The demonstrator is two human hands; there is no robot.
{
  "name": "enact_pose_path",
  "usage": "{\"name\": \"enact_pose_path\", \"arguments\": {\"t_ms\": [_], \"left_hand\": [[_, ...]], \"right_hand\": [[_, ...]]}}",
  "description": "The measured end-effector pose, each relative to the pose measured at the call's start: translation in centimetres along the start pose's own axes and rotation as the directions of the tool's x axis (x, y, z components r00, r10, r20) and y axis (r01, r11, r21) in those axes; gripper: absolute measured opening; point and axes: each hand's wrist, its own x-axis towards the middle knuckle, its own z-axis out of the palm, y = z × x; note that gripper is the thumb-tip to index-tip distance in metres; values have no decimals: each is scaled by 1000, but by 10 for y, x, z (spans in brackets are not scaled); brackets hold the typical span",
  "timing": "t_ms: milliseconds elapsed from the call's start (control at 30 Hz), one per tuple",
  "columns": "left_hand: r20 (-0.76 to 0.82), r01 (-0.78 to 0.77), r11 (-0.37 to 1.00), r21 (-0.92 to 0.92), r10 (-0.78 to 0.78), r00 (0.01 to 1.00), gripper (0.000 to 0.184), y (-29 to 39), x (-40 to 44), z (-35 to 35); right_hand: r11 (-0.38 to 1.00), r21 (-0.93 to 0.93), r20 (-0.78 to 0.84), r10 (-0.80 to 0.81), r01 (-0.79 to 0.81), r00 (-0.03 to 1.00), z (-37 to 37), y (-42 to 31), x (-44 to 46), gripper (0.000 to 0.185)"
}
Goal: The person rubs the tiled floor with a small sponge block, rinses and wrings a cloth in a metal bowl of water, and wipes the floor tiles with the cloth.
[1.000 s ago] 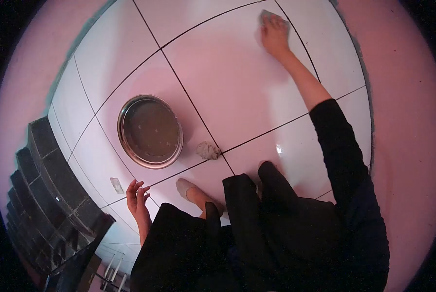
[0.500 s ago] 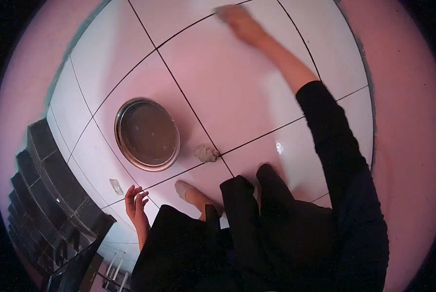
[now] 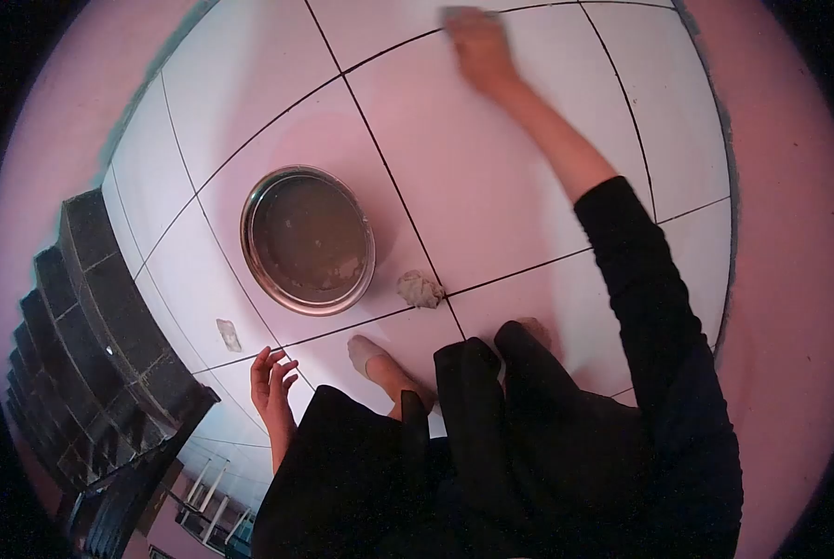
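Observation:
My right hand [image 3: 483,48] is stretched far forward at the top of the view, pressed on a grey cloth [image 3: 463,15] against the white tiled floor [image 3: 454,140]; both are a little blurred. My left hand [image 3: 272,384] hangs at the lower left near my knee, fingers apart and slightly curled, holding nothing. Between the hands stands a round metal basin [image 3: 310,240] of murky brownish water. A crumpled greyish rag [image 3: 421,290] lies on the floor just right of the basin.
Dark tiled steps [image 3: 109,307] run down the left side. A small pale wrapper-like piece [image 3: 229,335] lies on the floor near them. My foot [image 3: 370,359] is below the basin. Pink walls flank the floor, and a white rack [image 3: 207,503] shows at the lower left.
My right hand has swept leftward across the floor with the cloth, then slightly back right. The view has shifted, so the basin and rag appear farther right. My left hand remains open.

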Motion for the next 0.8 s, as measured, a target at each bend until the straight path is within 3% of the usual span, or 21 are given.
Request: {"name": "enact_pose_path", "arguments": {"t_ms": [100, 267, 367, 567, 700, 800], "left_hand": [[15, -3, 1000, -3, 3, 1000, 37, 5, 0, 7], [45, -60, 998, 14, 60, 997, 37, 15, -1, 13], [44, -62, 998, 14, 62, 997, 37, 10, -3, 6], [14, -40, 999, 2, 40, 999, 37, 0, -3, -1], [6, -42, 999, 0, 42, 999, 36, 2, -4, -2], [-16, -32, 999, -10, 32, 999, 37, -3, -6, -9]], "right_hand": [[979, 88, 12, -184, 182, 983, 13, -85, -8, 39], [953, 251, 102, -203, 172, 974, 19, -142, -49, 42], [926, 320, 152, -256, 198, 955, -17, -140, -103, 41], [896, 416, 464, -359, 159, 810, -120, -154, -233, 44], [852, 491, 462, -433, 184, 774, -119, -144, -240, 46], [853, 473, 341, -408, 220, 847, -78, -126, -184, 46]]}}
